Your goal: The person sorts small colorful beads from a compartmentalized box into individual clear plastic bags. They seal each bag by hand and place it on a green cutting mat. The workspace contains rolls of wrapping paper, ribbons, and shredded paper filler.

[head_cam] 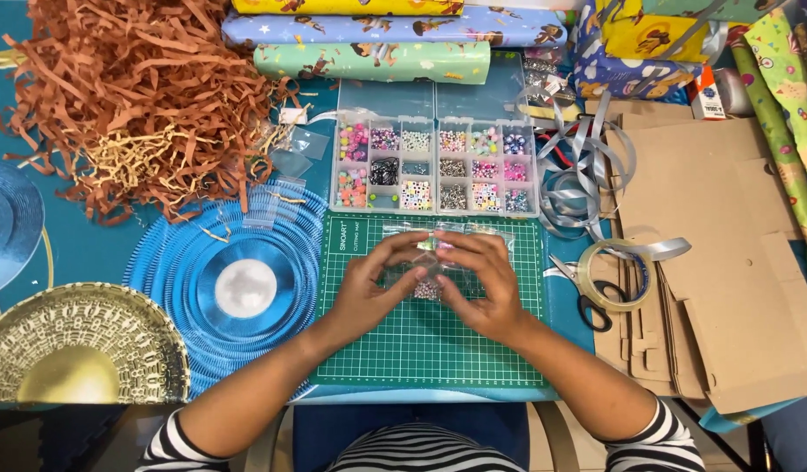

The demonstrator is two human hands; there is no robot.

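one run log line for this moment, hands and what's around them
left hand: on bead bag | right hand: on bead bag | under: green mat | behind: bead box | right: scissors, tape

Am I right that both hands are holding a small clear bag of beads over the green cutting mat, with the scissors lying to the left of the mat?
Not quite: the head view shows the scissors to the right of the green cutting mat, beside the roll of tape. The rest holds: the left hand and right hand hold a small clear bag of beads over the mat.
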